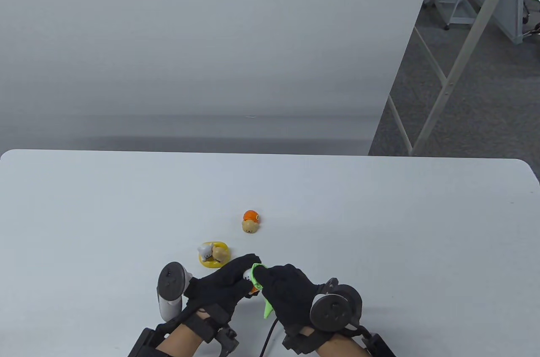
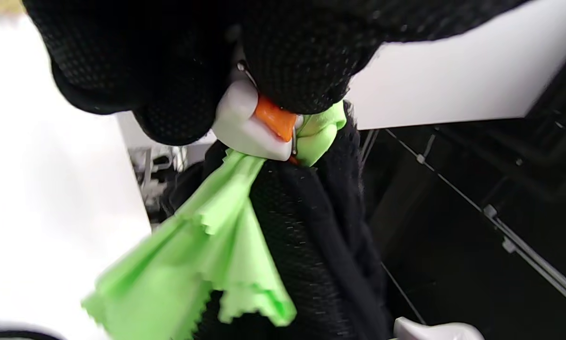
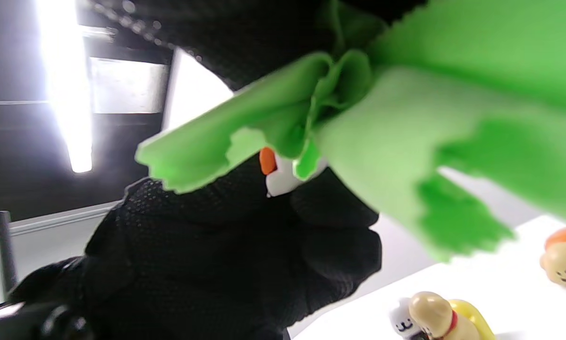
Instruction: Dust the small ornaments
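The dusting is under way on one ornament, with two others standing on the tabletop (image 1: 379,226) waiting or already done; nothing in these views tells which. The left hand (image 1: 219,289) is closed around a small white and orange ornament (image 2: 254,125), held up off the tabletop near its front edge, with only a patch of white body and an orange part showing between the gloved fingers (image 2: 179,94). The right hand (image 1: 287,289) is closed on a green cloth (image 2: 207,255), bunched at its fingertips and pressed against the held ornament, while the loose scalloped end hangs down below. In the right wrist view the cloth covers most of the figure, so how much of its surface has been wiped is hard to judge. Just beyond the left hand sits the yellow-based ornament (image 1: 213,253), a pair of little animals, one white and one tan, on a yellow dish; farther out stands the orange-topped ornament (image 1: 250,221), a tan figure with an orange cap. Both rest apart from the hands, untouched. My reading is that the task is somewhere in the middle: the wipe of the held piece has to be finished, the piece set down, and any ornament not yet cleaned picked up in turn.
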